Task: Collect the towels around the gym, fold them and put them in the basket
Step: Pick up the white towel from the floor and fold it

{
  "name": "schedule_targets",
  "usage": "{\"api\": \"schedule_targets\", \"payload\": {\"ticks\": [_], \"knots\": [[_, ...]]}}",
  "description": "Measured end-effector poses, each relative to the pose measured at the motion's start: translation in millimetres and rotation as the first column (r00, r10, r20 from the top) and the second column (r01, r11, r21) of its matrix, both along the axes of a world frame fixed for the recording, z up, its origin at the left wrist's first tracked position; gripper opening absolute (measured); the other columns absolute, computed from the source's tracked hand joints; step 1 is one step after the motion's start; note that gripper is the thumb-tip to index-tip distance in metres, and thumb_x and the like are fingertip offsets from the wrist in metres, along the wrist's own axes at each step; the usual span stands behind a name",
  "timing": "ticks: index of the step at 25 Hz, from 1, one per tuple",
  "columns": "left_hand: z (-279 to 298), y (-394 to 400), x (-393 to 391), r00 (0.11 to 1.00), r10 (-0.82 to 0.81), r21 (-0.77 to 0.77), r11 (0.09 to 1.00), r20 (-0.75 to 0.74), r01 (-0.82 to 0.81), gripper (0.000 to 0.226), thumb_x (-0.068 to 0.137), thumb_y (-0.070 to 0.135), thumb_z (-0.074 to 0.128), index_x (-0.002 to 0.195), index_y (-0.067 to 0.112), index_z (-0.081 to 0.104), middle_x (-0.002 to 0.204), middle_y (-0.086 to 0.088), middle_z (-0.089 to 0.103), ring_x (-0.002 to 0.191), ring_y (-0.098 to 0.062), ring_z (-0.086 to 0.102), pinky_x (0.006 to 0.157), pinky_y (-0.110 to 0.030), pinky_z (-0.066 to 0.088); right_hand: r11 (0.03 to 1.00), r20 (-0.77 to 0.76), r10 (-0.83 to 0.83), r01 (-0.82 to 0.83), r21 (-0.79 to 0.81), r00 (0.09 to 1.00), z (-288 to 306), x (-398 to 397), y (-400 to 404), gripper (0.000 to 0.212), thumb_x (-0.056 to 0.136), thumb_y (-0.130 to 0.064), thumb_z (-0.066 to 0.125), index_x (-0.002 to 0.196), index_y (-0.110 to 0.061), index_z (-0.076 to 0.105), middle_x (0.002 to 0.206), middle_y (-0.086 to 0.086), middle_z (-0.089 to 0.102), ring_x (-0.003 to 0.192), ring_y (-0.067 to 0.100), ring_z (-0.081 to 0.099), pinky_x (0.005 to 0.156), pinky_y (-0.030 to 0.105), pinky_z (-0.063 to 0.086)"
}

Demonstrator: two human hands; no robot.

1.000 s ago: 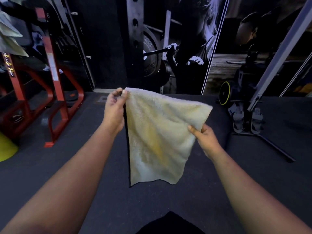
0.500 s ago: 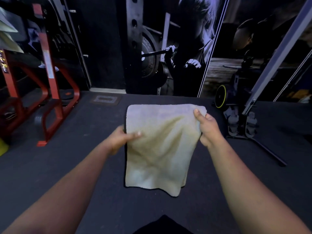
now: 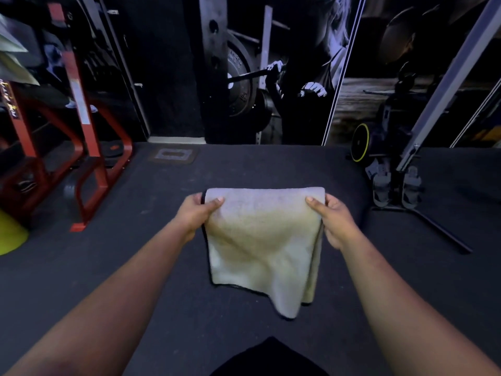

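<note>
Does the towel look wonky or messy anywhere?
A little. The towel is folded over, held at its top corners by the left hand and the right hand. Its bottom edge is uneven: the lower right corner hangs lower than the left.

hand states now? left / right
Left hand: closed, pinching the top left corner of the towel.
Right hand: closed, pinching the towel's top right corner.
</note>
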State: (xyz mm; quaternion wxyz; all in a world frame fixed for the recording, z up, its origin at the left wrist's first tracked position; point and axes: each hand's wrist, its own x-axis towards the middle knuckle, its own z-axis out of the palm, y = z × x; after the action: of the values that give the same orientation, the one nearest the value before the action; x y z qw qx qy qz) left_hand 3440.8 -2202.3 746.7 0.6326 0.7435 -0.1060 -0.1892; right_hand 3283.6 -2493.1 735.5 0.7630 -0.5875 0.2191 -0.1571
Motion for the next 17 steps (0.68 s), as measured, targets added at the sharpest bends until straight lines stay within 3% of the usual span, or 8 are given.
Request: {"api": "schedule_targets", "payload": {"ticks": [3, 5, 7, 10, 13, 15, 17], "knots": [[-1.4, -11.9, 12.1, 0.991, 0.128, -0.049, 0.99, -0.034, -0.13, 0.048, 0.083, 0.04, 0.083, 0.11, 0.002, 0.07, 0.103, -0.013, 0.077, 0.094, -0.029, 0.076, 0.08, -0.042, 0.063, 0.955, -0.227, 0.157, -0.206, -0.212, 0.961, -7.9, -4.3, -7.7, 0.039, 0.087, -0.024, 0.08, 0.12, -0.01, 0.064, 0.109, 0.008, 0.075, 0.093, 0.017, 0.071, 0.063, 0.024, 0.054], [-1.1, -16.0, 14.2, 0.973, 0.228, 0.001, 0.974, -0.031, -0.228, 0.068, 0.077, 0.047, 0.086, 0.123, 0.004, 0.061, 0.117, -0.012, 0.072, 0.1, -0.026, 0.073, 0.085, -0.043, 0.061, 0.951, -0.259, 0.056, -0.131, -0.281, 0.964, -16.8, -1.2, -12.8, 0.049, 0.085, -0.025, 0.082, 0.125, -0.016, 0.055, 0.111, 0.006, 0.069, 0.096, 0.016, 0.067, 0.066, 0.025, 0.05], [-6.3, -16.0, 12.3, 0.951, 0.31, 0.04, 0.95, -0.023, -0.309, 0.081, 0.076, 0.047, 0.087, 0.137, 0.011, 0.048, 0.135, -0.007, 0.059, 0.114, -0.023, 0.065, 0.096, -0.041, 0.056, 0.97, -0.175, -0.031, -0.013, -0.243, 0.984, -20.3, 2.0, -18.3, 0.051, 0.089, -0.024, 0.079, 0.129, -0.02, 0.049, 0.112, 0.008, 0.068, 0.1, 0.02, 0.068, 0.075, 0.03, 0.053], [-1.8, -12.3, 5.0, 0.993, 0.114, 0.002, 0.993, 0.021, -0.114, 0.088, 0.076, 0.031, 0.09, 0.148, 0.021, 0.039, 0.143, 0.0, 0.047, 0.124, -0.016, 0.055, 0.1, -0.033, 0.052, 0.957, -0.118, -0.007, -0.028, -0.289, 0.993, -22.8, 4.5, -28.8, 0.037, 0.093, -0.017, 0.074, 0.126, -0.02, 0.059, 0.114, 0.009, 0.071, 0.104, 0.021, 0.069, 0.085, 0.028, 0.056], [0.3, -9.8, 5.0, 0.973, -0.176, 0.269, 0.954, 0.149, 0.131, 0.101, 0.07, 0.014, 0.093, 0.153, 0.027, 0.037, 0.144, 0.006, 0.042, 0.129, -0.013, 0.046, 0.106, -0.031, 0.046, 0.92, -0.145, 0.123, -0.168, -0.354, 0.982, -20.7, -3.1, -44.1, 0.054, 0.082, -0.015, 0.084, 0.131, -0.021, 0.062, 0.121, 0.001, 0.067, 0.11, 0.013, 0.065, 0.094, 0.027, 0.054], [1.1, -15.6, 3.0, 0.925, -0.257, 0.53, 0.845, 0.281, 0.074, 0.092, 0.069, 0.013, 0.092, 0.148, 0.026, 0.048, 0.139, 0.004, 0.054, 0.124, -0.015, 0.052, 0.102, -0.03, 0.045, 0.799, -0.251, 0.15, -0.267, -0.539, 0.956, -22.7, -3.5, -54.1, 0.063, 0.073, -0.012, 0.089, 0.13, -0.022, 0.062, 0.124, -0.002, 0.064, 0.113, 0.013, 0.062, 0.097, 0.033, 0.054], [5.1, -26.3, 1.9, 0.895, -0.271, 0.696, 0.715, 0.353, -0.058, 0.069, 0.068, 0.025, 0.089, 0.131, 0.032, 0.063, 0.124, 0.004, 0.068, 0.114, -0.019, 0.063, 0.097, -0.037, 0.052, 0.605, -0.338, 0.073, -0.311, -0.733, 0.938, -24.2, 0.2, -57.4, 0.05, 0.072, -0.014, 0.083, 0.117, -0.028, 0.065, 0.117, -0.006, 0.066, 0.108, 0.015, 0.063, 0.091, 0.037, 0.056]]}}
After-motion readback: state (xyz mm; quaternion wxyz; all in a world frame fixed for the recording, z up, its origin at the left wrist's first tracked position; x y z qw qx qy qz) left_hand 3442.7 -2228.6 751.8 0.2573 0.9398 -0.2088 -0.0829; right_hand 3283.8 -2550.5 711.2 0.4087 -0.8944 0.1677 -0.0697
